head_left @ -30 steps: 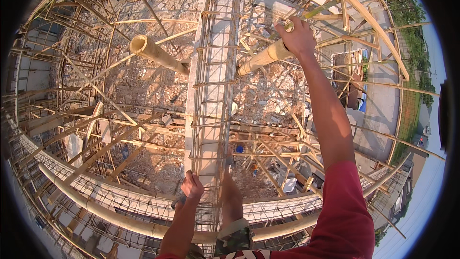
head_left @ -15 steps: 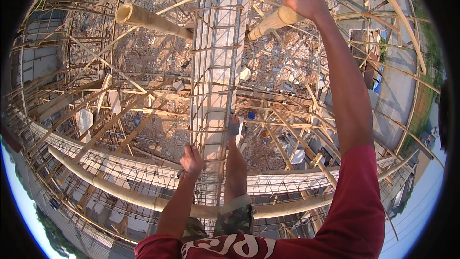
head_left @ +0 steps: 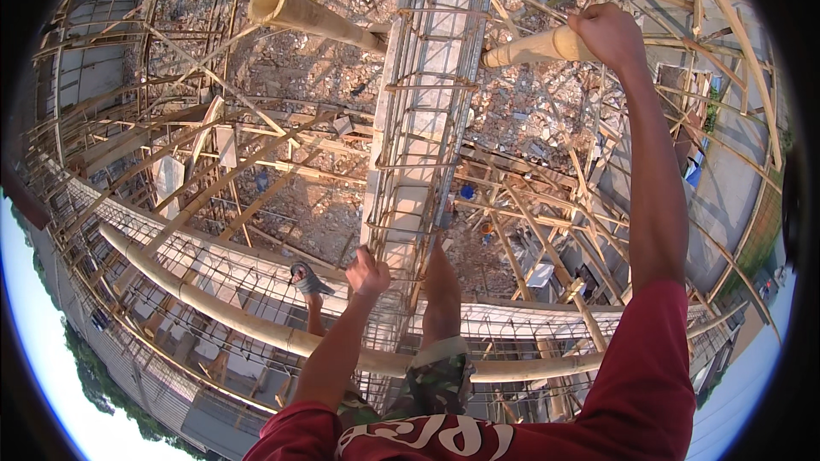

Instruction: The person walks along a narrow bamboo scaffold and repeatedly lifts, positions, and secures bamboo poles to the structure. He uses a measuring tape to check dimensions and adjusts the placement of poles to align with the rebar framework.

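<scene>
R hand [head_left: 608, 34] fisted on bamboo pole [head_left: 534, 47] at 1 o'clock, L hand [head_left: 367, 273] clenching rebar cage [head_left: 427, 119]; grip slip w/ foot off = likely fall.

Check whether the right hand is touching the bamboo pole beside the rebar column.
Touching. The head view shows the right hand closed around the end of the bamboo pole, fingers wrapped over it with no gap visible.

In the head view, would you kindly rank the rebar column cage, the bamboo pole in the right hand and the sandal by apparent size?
1. Rebar column cage, largest.
2. Bamboo pole gripped by the right hand.
3. Sandal, smallest, though it lies farther from the camera, so true size is unsure.
</scene>
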`<state>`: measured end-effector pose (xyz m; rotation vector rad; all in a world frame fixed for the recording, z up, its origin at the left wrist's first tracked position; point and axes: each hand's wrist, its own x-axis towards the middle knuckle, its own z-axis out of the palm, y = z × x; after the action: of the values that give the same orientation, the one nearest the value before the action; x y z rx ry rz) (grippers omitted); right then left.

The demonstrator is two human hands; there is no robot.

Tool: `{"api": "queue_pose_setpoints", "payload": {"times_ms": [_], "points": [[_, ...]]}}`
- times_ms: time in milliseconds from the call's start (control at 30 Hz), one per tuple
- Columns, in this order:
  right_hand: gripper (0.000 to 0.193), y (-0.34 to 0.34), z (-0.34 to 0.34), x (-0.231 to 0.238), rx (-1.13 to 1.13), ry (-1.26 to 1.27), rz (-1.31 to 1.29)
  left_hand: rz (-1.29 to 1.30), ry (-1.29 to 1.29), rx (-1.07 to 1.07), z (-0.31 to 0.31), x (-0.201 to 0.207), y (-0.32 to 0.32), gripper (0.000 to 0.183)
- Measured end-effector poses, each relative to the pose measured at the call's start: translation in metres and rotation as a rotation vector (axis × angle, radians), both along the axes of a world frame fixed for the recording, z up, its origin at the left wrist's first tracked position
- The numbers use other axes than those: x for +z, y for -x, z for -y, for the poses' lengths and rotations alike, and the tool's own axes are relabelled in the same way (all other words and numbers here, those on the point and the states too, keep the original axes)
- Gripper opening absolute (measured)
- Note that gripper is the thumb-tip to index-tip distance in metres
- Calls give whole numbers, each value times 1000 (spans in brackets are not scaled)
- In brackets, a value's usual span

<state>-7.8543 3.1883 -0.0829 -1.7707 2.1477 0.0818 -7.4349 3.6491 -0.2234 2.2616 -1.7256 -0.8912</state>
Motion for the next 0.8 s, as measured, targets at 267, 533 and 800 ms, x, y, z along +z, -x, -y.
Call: {"api": "queue_pose_setpoints", "payload": {"times_ms": [267,533,800], "points": [[45,1,-1,-2,-24,2,-22,18,-38,-6,-3,-5,4,31],[45,-6,0,8,-48,-8,-41,5,-52,-28,2,4,7,30],[47,-12,2,5,-53,-28,-44,-44,27,-39,13,9,6,31]]}}
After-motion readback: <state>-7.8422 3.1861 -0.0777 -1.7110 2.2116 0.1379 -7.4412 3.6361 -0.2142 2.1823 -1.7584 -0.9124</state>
